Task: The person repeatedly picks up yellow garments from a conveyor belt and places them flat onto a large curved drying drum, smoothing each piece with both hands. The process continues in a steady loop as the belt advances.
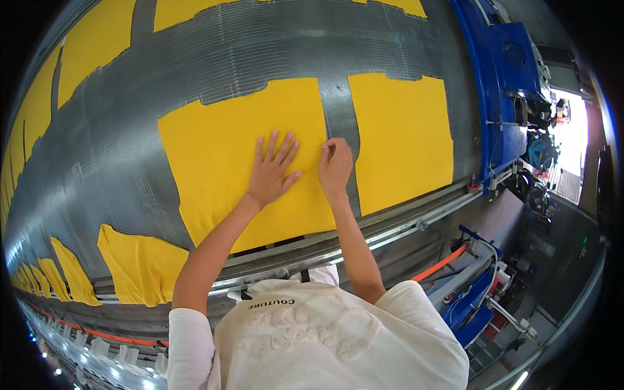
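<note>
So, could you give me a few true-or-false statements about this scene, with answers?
1. The left hand lies spread on a flat yellow fabric panel. True.
2. Both hands lie spread flat. False: the right hand has curled fingers near that panel's right edge.
3. That panel touches its neighbour on the right. False: smooth dark grey tabletop separates it from the second yellow fabric panel.
4. A blue metal machine stands on the picture's right side. True.

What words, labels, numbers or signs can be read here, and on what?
White short-sleeved top: one dark printed word, legible, but I can't copy it out.
Blue machine: round mark, too small to read.
Green mark, far right: too small to read.
Yellow fabric panel under the left hand: no lettering visible.
</note>
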The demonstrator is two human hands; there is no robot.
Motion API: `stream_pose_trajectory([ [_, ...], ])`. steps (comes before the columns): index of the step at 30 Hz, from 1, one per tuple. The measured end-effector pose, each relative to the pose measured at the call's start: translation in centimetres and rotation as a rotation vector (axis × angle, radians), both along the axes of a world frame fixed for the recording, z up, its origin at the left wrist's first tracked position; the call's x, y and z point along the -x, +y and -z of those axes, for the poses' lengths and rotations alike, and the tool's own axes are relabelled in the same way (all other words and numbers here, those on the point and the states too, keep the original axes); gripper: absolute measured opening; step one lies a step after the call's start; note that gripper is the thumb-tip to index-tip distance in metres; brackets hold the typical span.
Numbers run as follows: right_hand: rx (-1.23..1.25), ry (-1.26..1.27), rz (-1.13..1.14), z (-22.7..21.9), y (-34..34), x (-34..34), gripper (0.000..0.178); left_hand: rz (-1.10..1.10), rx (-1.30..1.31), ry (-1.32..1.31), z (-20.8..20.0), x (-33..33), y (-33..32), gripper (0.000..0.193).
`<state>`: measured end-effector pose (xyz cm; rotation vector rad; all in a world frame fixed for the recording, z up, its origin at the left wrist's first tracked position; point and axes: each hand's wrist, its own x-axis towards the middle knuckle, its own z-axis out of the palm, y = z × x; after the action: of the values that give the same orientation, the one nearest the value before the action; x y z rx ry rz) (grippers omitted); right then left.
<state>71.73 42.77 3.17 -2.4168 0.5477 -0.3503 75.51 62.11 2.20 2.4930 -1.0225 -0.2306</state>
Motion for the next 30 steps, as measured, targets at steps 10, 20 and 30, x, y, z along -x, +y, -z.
stream_pose_trajectory([
  [10, -0.021, 0.028, 0.206, -2.8, -2.0, 8.5, 0.027, 0.465, 0.217, 0.228, 1.7, 14.4, -3.9, 0.071],
  [20, -0.232, 0.317, 0.362, -4.1, -0.6, 20.4, 0.025, -0.032, -0.007, -0.118, 0.7, -5.8, -3.0, 0.071],
  [30, -0.303, 0.475, 0.338, -2.8, -0.7, 21.7, 0.020, 0.337, 0.123, 0.092, 1.5, 8.9, -7.6, 0.073],
])
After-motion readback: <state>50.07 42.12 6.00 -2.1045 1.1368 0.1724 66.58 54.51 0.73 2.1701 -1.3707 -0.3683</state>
